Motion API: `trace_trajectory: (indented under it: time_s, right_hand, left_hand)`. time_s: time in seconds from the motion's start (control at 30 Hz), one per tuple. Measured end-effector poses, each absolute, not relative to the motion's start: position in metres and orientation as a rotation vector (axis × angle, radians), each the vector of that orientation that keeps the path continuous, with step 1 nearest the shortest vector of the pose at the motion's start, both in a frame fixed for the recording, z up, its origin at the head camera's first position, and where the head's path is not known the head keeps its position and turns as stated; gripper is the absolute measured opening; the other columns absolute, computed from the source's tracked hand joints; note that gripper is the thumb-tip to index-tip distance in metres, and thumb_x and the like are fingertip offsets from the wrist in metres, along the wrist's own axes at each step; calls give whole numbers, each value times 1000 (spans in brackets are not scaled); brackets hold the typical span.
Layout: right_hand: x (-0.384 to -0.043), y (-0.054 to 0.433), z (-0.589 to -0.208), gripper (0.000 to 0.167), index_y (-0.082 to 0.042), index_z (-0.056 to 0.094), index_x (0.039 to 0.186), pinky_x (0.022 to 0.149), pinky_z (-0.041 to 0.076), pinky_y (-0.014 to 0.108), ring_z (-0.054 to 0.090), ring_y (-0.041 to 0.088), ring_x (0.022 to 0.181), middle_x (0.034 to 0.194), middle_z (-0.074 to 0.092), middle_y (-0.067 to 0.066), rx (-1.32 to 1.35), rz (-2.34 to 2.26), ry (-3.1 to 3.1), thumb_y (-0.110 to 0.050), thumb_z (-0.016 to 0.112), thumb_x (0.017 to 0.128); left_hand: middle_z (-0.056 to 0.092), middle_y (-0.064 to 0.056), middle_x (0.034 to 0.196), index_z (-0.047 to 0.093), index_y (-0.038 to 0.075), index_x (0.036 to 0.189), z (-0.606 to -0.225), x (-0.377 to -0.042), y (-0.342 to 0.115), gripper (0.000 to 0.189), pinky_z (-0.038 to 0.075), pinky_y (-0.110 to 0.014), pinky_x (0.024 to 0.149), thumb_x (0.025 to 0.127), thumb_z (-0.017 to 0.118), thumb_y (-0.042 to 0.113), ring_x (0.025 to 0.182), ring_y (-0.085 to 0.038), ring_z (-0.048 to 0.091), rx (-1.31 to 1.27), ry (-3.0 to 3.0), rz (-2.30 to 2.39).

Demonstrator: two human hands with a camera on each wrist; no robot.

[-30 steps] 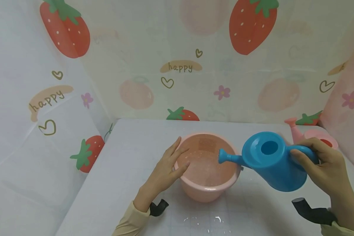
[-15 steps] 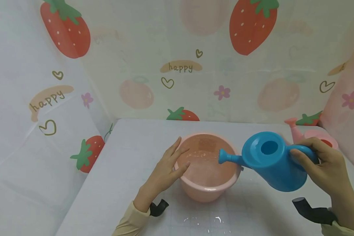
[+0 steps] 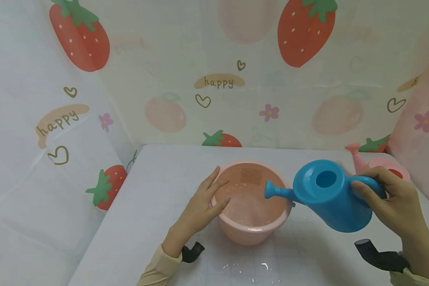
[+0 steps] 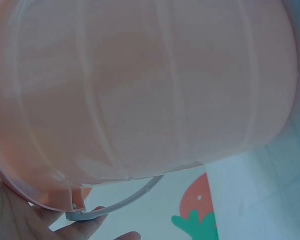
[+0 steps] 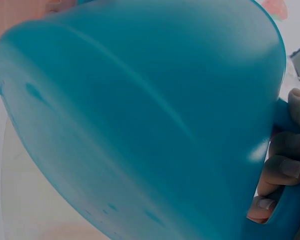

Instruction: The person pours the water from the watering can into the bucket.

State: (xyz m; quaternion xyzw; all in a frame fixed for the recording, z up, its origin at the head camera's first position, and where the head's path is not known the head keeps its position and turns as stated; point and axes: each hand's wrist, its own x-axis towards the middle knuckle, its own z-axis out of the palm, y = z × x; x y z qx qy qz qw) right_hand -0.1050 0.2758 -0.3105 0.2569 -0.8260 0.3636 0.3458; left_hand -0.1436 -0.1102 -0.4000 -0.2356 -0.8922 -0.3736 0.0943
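Observation:
My right hand (image 3: 393, 198) grips the handle of a blue watering can (image 3: 337, 202), held tilted above the table. In the right wrist view, curled fingers (image 5: 285, 170) pass through the handle beside the can's wall. Its spout reaches over the right side of a pink bucket (image 3: 250, 234), which stands on the table with water inside. My left hand (image 3: 203, 202) rests at the bucket's left rim with the fingers spread and fairly straight. From the left wrist, the bucket's ribbed side (image 4: 155, 90) fills the view, and the grey bail handle (image 4: 124, 201) hangs by the fingers.
A pink watering can (image 3: 386, 163) stands at the back right, partly hidden behind the blue one. Water drops (image 3: 264, 266) lie on the white table (image 3: 157, 171) in front of the bucket. Strawberry-print sheets (image 3: 186, 51) line the back and sides.
Both hands, the blue watering can and the bucket keep their places. Only the ripples on the water in the bucket look different.

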Motion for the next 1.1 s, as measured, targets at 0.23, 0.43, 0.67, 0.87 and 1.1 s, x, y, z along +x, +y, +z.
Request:
trace_trajectory:
  time_s: [0.23,0.43,0.67,0.87,1.1]
  right_hand:
    - [-105,276,-310,17,10,62,92,86,40,7,51,-6,76,84,58,-17,676,940,-2138,5,69,78]
    - [-105,276,-309,16,11,61,91,84,40,6,51,-5,75,81,58,-16,686,959,-2136,3,69,79]
    - [-108,278,-312,18,12,61,90,83,40,6,51,-4,73,80,59,-14,693,987,-2101,1,70,79]
    - [-108,278,-310,18,12,61,90,83,40,6,51,-4,73,80,59,-14,696,996,-2101,1,70,79]
    - [-104,276,-305,16,12,61,91,83,40,5,50,-5,75,81,57,-17,673,953,-2160,5,68,79]
  left_hand:
    - [13,10,155,45,29,137,-400,-143,-110,52,32,-56,101,91,46,53,140,-18,20,-705,-2641,-1105]
    - [12,11,155,45,29,137,-399,-142,-110,51,31,-56,102,91,46,53,140,-18,20,-701,-2648,-1101]
    - [13,11,155,45,29,137,-398,-142,-110,52,32,-56,102,91,45,53,140,-17,20,-699,-2651,-1103]
    - [12,12,155,45,29,137,-399,-142,-110,51,32,-57,101,92,45,53,140,-18,20,-700,-2650,-1100]
    - [12,12,155,45,29,137,-398,-141,-110,51,32,-57,101,92,45,53,140,-18,20,-701,-2647,-1108]
